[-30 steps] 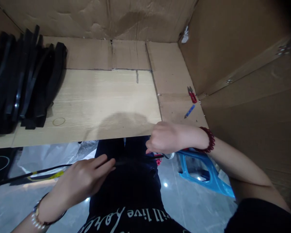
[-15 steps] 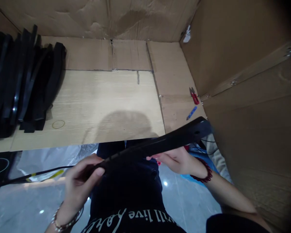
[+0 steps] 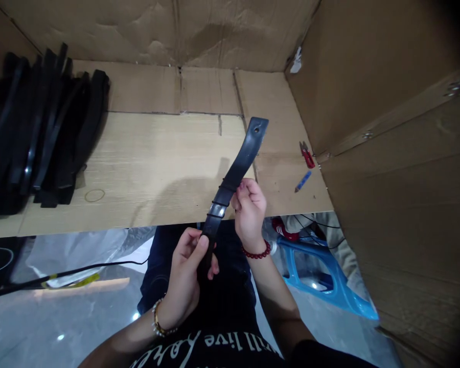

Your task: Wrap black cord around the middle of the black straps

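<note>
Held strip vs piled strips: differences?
The held strip stands tilted up between left hand and right hand; the piled strips lie overlapped on the board. The held strip shows an end hole; the piled strips show none clearly. Both black, long, flat.

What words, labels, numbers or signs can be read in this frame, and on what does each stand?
"ill live" (start cut off): white print on the black T-shirt.
White cursive word below it: cut off, unreadable.
Shiny band on the black strip: nothing legible.
</note>
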Available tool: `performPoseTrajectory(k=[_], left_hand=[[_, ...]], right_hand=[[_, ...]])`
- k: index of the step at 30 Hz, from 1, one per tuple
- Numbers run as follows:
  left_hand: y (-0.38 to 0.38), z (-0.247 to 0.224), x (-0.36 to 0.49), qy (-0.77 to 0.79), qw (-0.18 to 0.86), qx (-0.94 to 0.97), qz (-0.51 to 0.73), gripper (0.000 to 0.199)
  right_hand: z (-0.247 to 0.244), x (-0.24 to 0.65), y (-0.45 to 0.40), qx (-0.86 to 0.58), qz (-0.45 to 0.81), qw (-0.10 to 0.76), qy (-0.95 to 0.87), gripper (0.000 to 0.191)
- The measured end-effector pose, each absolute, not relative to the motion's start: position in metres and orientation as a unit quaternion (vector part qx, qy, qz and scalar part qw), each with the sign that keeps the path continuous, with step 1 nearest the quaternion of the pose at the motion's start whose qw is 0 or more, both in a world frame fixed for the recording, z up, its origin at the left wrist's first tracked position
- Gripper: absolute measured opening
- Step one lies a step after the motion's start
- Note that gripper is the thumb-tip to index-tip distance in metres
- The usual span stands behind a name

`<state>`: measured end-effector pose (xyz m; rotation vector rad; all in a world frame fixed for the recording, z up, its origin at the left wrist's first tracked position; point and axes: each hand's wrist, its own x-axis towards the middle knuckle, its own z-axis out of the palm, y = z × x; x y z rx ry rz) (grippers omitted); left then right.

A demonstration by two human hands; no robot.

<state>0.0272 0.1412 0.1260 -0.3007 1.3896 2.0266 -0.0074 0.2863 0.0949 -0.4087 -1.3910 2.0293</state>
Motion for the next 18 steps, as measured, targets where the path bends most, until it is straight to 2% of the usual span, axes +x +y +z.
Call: performPoseTrajectory(k=[4, 10, 15, 18], left_hand=[[0.133, 0.120, 0.028, 0.540, 0.334, -0.114, 0.764, 0.030], [0.108, 0.113, 0.017, 0.586, 0.343, -0.069, 0.731, 0.027], [0.097, 0.107, 0.001, 0.678, 0.277, 0.040, 0.680, 0.022], [0.099, 0.105, -0.001, 0.678, 0.233, 0.068, 0.694, 0.016]], right_hand=[[0.101, -0.013, 0.272, -0.219, 0.778, 0.338, -0.483, 0.024], [0.111, -0.016, 0.243, -0.253, 0.840, 0.253, -0.408, 0.027], [0.107, -0.020, 0.225, -0.258, 0.831, 0.284, -0.404, 0.028], [0.103, -0.021, 0.217, -0.268, 0.820, 0.290, -0.414, 0.031]])
